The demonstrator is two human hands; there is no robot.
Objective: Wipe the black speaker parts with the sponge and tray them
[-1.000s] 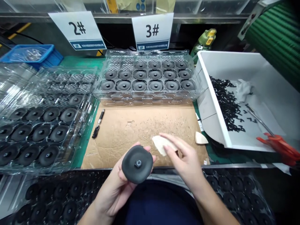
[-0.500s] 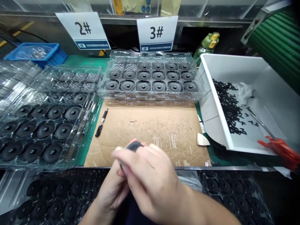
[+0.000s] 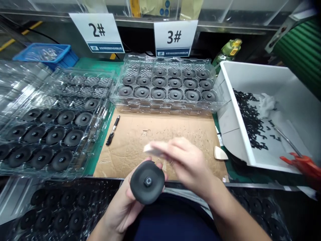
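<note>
My left hand [image 3: 125, 204] is closed around a black rounded disc part [image 3: 147, 182] with a small hub in its middle, held face up over my lap at the table's front edge. Just above and to the right of it, my right hand [image 3: 187, 164] is blurred by motion and pinches a small pale pad [image 3: 154, 149] between its fingertips. The pad hovers a little above the disc and does not seem to touch it. Under both hands lies a scratched cardboard sheet [image 3: 175, 130].
A clear tray of black discs [image 3: 165, 87] stands behind the cardboard, another clear tray [image 3: 50, 124] at the left. A white bin [image 3: 253, 110] with small black parts and red-handled tool [image 3: 303, 164] is at the right. A pen [image 3: 112, 130] and pale wedge [image 3: 220, 153] lie on the cardboard.
My right hand swept across over the disc and covered it, then lifted back to the right with the pad. The disc shows again in my left hand.
</note>
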